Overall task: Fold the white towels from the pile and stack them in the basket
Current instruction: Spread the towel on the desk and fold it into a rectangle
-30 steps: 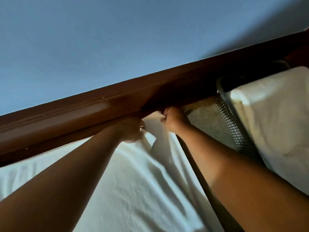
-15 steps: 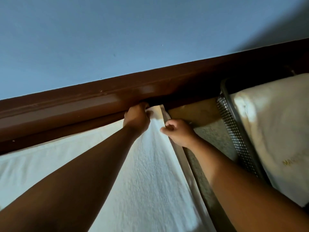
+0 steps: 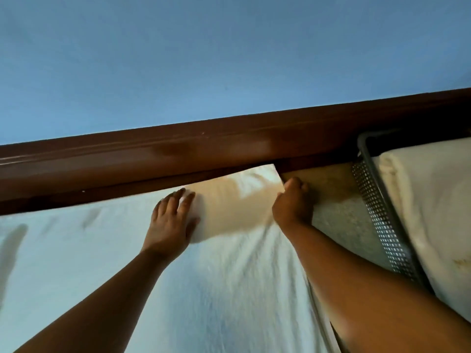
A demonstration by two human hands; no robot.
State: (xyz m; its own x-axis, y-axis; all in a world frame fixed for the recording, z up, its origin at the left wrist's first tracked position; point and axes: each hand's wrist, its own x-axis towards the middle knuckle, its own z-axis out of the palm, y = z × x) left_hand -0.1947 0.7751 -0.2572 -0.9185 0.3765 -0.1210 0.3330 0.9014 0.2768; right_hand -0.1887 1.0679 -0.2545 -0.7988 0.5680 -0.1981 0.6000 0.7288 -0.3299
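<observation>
A white towel [image 3: 229,276] lies spread flat before me, reaching up to a dark wooden rail. My left hand [image 3: 170,222] rests flat on it with straight fingers, near its far edge. My right hand [image 3: 293,202] has curled fingers on the towel's far right corner, at its right edge. To the right stands a grey perforated basket [image 3: 377,215] with folded white towels [image 3: 433,212] stacked inside it.
A dark brown wooden rail [image 3: 204,151] runs across the far side below a blue wall [image 3: 204,59]. A strip of pale speckled surface [image 3: 336,212] shows between the towel and the basket. More white cloth [image 3: 51,250] spreads to the left.
Both hands were together at the towel's far corner. Now the left hand has moved left and flattened on the cloth, and the right hand has moved right along the edge, spreading the towel.
</observation>
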